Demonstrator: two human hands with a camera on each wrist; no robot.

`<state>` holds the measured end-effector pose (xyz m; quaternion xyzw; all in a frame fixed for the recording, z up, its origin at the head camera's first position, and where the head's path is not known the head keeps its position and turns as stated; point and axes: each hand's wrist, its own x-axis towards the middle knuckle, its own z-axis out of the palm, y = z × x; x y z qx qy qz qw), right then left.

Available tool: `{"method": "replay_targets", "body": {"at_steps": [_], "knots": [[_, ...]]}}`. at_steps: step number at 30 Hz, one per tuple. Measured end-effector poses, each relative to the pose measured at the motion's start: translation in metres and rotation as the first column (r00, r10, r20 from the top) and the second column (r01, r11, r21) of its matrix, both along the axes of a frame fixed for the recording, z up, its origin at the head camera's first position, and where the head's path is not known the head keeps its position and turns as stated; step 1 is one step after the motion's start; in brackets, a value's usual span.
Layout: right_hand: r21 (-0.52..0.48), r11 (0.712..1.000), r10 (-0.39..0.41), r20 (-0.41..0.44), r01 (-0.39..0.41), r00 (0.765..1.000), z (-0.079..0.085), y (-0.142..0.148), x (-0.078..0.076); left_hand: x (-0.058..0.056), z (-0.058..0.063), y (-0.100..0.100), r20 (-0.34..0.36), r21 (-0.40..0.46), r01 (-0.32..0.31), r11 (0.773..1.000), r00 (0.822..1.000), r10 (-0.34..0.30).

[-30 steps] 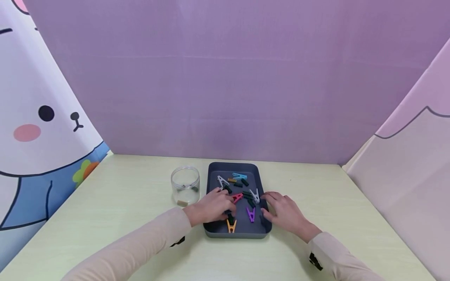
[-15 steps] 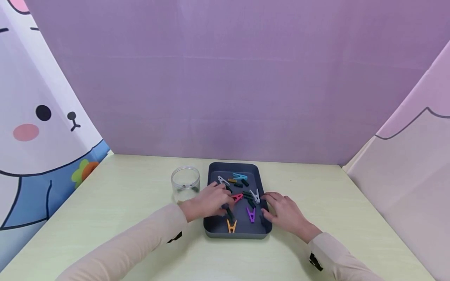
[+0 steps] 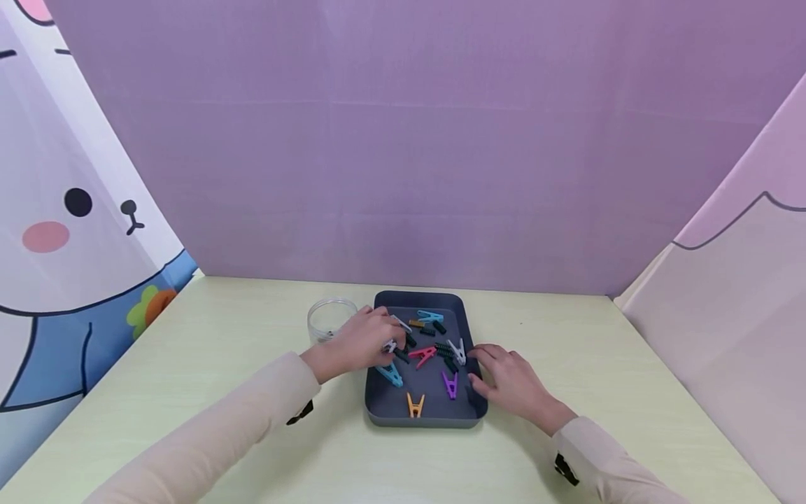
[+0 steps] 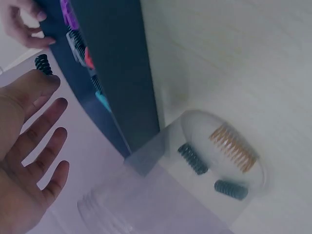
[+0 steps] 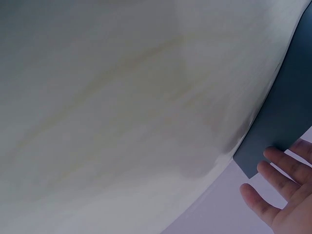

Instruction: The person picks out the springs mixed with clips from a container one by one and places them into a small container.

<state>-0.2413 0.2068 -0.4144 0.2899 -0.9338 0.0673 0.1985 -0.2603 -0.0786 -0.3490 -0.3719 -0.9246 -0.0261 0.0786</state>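
Left wrist: spring [image 4: 43, 64] in left hand [image 4: 17, 158]

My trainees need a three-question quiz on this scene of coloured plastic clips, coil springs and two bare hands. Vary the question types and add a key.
1. Count: in the left wrist view, how many coil springs show inside the clear round plastic jar?
2. True or false: in the dark grey rectangular tray, the yellow-orange plastic clip lies nearer the person than the purple plastic clip.
3. Fill in: the person's left hand holds a ____.

Key
1. Three: one orange coil spring and two dark green ones.
2. True.
3. Dark green coil spring.
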Motion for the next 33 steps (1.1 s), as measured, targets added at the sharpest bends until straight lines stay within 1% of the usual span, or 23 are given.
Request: {"method": "replay_targets", "body": {"at_steps": [3, 5, 10, 13, 16, 19, 23, 28, 33], "knots": [[0.005, 1.000, -0.003, 0.002, 0.003, 1.000, 0.000, 0.000, 0.000, 0.000, 0.006, -0.005, -0.004, 0.027, -0.033, 0.999, 0.999, 0.033], [0.007, 1.000, -0.004, 0.002, 0.004, 1.000, -0.001, 0.000, -0.001, 0.000, 0.010, -0.007, 0.007, 0.045, -0.061, 0.997, 0.998, 0.061], [0.007, 1.000, 0.002, -0.002, -0.002, 1.000, -0.001, 0.000, -0.001, -0.001, 0.020, -0.014, 0.009, 0.051, -0.149, 0.987, 0.989, 0.149], [0.007, 1.000, 0.004, -0.003, -0.004, 1.000, -0.001, 0.000, -0.001, -0.002, 0.025, -0.020, -0.017, 0.059, -0.188, 0.980, 0.982, 0.190], [0.004, 1.000, 0.004, -0.001, -0.004, 1.000, -0.001, -0.001, -0.001, -0.004, 0.028, -0.028, -0.054, 0.091, -0.207, 0.974, 0.976, 0.213], [0.003, 1.000, 0.004, -0.002, -0.004, 1.000, -0.001, -0.001, -0.001, -0.005, 0.030, -0.037, -0.084, 0.135, -0.212, 0.968, 0.971, 0.225], [0.007, 1.000, 0.002, -0.003, -0.002, 1.000, -0.001, -0.001, -0.001, -0.006, 0.031, -0.049, -0.093, 0.187, -0.233, 0.954, 0.963, 0.253], [0.006, 1.000, 0.004, -0.006, -0.004, 1.000, 0.001, -0.001, 0.000, -0.005, 0.032, -0.063, -0.103, 0.209, -0.286, 0.935, 0.944, 0.312], [0.007, 1.000, 0.006, -0.012, -0.005, 1.000, 0.001, 0.000, 0.001, -0.004, 0.029, -0.074, -0.110, 0.228, -0.319, 0.920, 0.931, 0.349]]}}
